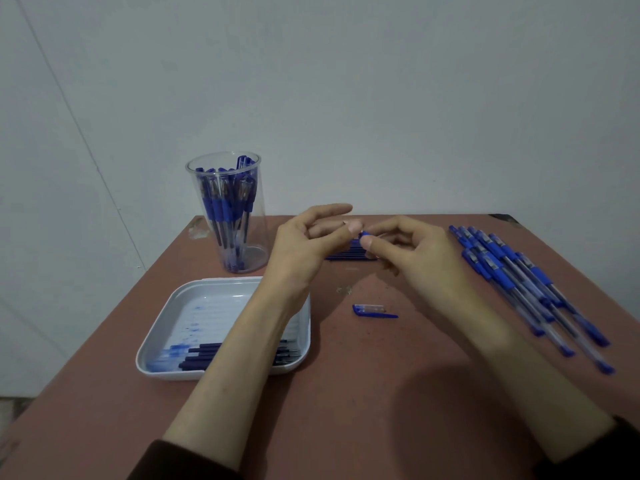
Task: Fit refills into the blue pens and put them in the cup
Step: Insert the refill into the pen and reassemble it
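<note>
My left hand (304, 244) and my right hand (412, 254) meet above the middle of the table. Both pinch a small blue pen part (363, 234) between thumbs and fingertips; most of it is hidden by the fingers. A blue pen cap (374, 311) lies on the table below the hands. A clear cup (228, 209) at the back left holds several blue pens. Several more blue pens (519, 278) lie in a row on the right. A white tray (180, 327) at the front left holds several dark refills (201, 356).
Behind the hands, a dark blue pile of refills or pen parts (349, 252) lies on the reddish table (346, 375). The table's back edge meets a pale wall. My left forearm crosses over the tray's right side.
</note>
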A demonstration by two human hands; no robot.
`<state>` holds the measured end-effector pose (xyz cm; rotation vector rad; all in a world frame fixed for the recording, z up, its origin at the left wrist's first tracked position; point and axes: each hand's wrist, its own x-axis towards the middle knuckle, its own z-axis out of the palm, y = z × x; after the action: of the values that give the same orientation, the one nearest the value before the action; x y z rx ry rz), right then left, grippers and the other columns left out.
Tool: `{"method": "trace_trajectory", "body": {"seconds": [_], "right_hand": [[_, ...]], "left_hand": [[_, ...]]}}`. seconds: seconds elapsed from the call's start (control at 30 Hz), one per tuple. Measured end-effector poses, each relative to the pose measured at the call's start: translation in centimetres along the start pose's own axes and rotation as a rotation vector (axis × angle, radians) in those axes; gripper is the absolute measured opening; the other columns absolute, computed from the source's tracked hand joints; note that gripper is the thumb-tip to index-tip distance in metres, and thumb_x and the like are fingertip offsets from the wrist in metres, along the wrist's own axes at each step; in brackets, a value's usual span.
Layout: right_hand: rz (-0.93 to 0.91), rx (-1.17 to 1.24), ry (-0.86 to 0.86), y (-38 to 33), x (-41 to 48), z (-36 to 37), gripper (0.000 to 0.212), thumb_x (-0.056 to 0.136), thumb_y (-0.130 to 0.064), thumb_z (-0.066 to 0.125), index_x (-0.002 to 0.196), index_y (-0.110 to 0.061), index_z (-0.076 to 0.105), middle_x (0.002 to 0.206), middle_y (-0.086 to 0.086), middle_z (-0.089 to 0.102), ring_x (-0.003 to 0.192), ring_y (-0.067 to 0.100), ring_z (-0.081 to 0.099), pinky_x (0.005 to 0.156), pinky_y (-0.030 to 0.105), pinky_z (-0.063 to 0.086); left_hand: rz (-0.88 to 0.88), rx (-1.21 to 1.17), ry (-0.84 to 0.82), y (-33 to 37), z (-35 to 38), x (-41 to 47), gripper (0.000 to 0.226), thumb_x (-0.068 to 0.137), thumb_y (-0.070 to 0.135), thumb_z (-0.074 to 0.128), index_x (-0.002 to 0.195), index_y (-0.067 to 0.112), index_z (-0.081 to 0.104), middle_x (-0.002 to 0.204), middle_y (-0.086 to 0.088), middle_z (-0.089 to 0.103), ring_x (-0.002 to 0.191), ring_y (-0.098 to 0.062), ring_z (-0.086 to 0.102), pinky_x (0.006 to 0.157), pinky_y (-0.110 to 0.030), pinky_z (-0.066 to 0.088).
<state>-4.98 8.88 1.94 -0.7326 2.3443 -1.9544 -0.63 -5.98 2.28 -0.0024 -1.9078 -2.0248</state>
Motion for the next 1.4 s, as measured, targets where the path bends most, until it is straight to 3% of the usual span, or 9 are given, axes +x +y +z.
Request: {"method": "trace_trajectory", "body": {"seconds": [0.17, 0.33, 0.47, 0.63, 0.8, 0.9, 1.0, 1.13, 1.4], "right_hand": [[0.163, 0.36, -0.079, -0.3, 0.3, 0.2, 0.017, 0.088, -0.017, 0.065, 0.092, -0.002, 0.071, 0.068, 0.01, 0.064, 0.053, 0.015, 0.047, 0.048, 0.023, 0.035], [0.129, 0.476, -0.104, -0.9, -0.1, 0.4, 0.015, 0.089, -0.013, 0.06, 0.094, 0.0, 0.068, 0.066, 0.01, 0.062, 0.05, 0.012, 0.048, 0.046, 0.02, 0.035], [0.132, 0.477, -0.047, -0.8, 0.0, 0.4, 0.012, 0.089, -0.013, 0.061, 0.09, -0.003, 0.068, 0.065, 0.009, 0.062, 0.053, 0.014, 0.047, 0.047, 0.021, 0.036], [0.1, 0.39, -0.065, -0.5, -0.3, 0.9, 0.013, 0.089, -0.013, 0.063, 0.093, -0.003, 0.07, 0.067, 0.009, 0.063, 0.055, 0.015, 0.048, 0.048, 0.021, 0.038], [0.128, 0.519, -0.016, -0.9, -0.2, 0.7, 0.01, 0.09, -0.012, 0.06, 0.086, -0.007, 0.068, 0.065, 0.007, 0.062, 0.052, 0.013, 0.047, 0.048, 0.022, 0.036], [0.045, 0.324, 0.046, -0.6, -0.2, 0.8, 0.005, 0.088, -0.015, 0.066, 0.088, -0.014, 0.071, 0.069, 0.008, 0.064, 0.059, 0.018, 0.049, 0.055, 0.029, 0.038], [-0.031, 0.179, 0.043, -0.4, -0.5, 0.9, 0.008, 0.086, -0.015, 0.068, 0.093, -0.015, 0.072, 0.069, 0.007, 0.062, 0.057, 0.01, 0.05, 0.053, 0.023, 0.041], [0.106, 0.388, -0.03, -0.6, -0.3, 0.9, 0.009, 0.088, -0.012, 0.064, 0.086, -0.006, 0.07, 0.064, 0.008, 0.06, 0.051, 0.013, 0.043, 0.044, 0.015, 0.038], [0.271, 0.56, -0.223, -1.1, 0.1, 0.4, 0.021, 0.075, -0.022, 0.063, 0.082, -0.003, 0.061, 0.062, 0.007, 0.055, 0.045, 0.01, 0.036, 0.04, 0.017, 0.032]], "left_hand": [[0.01, -0.259, -0.149, 0.6, 0.3, 0.1, 0.035, 0.088, 0.006, 0.058, 0.12, 0.02, 0.054, 0.113, -0.002, 0.07, 0.094, -0.008, 0.067, 0.08, -0.018, 0.051], [0.002, -0.19, -0.041, 0.3, 0.8, 0.1, 0.042, 0.072, 0.031, 0.068, 0.111, 0.017, 0.06, 0.102, 0.001, 0.073, 0.096, -0.012, 0.067, 0.087, -0.023, 0.052], [-0.013, -0.098, -0.001, -0.1, 0.5, 0.3, 0.023, 0.078, 0.031, 0.065, 0.094, 0.016, 0.071, 0.095, 0.0, 0.072, 0.1, -0.012, 0.064, 0.089, -0.029, 0.046], [0.021, -0.039, -0.04, -0.1, 1.0, 0.0, 0.026, 0.077, 0.04, 0.069, 0.09, 0.018, 0.075, 0.094, -0.002, 0.073, 0.098, -0.017, 0.065, 0.096, -0.037, 0.048], [-0.009, -0.097, 0.074, -0.2, 0.6, 0.4, 0.012, 0.082, 0.027, 0.066, 0.09, 0.021, 0.072, 0.091, 0.008, 0.072, 0.092, -0.005, 0.064, 0.084, -0.025, 0.048], [-0.004, -0.097, 0.062, -0.1, 0.7, 0.2, 0.018, 0.078, 0.032, 0.066, 0.088, 0.018, 0.073, 0.087, 0.006, 0.072, 0.09, -0.005, 0.065, 0.081, -0.023, 0.048], [0.012, -0.089, 0.086, -0.2, 0.9, 0.2, 0.013, 0.079, 0.025, 0.069, 0.086, 0.014, 0.073, 0.085, 0.003, 0.074, 0.087, -0.005, 0.068, 0.078, -0.016, 0.05], [0.033, -0.056, 0.052, -0.1, 0.7, 0.3, 0.013, 0.083, 0.022, 0.066, 0.084, 0.011, 0.073, 0.079, 0.005, 0.072, 0.081, 0.001, 0.065, 0.072, -0.009, 0.046], [0.063, -0.051, 0.035, 0.3, 0.9, 0.1, 0.012, 0.082, 0.026, 0.066, 0.083, 0.016, 0.073, 0.082, 0.006, 0.073, 0.089, -0.003, 0.067, 0.086, -0.015, 0.049]]}}
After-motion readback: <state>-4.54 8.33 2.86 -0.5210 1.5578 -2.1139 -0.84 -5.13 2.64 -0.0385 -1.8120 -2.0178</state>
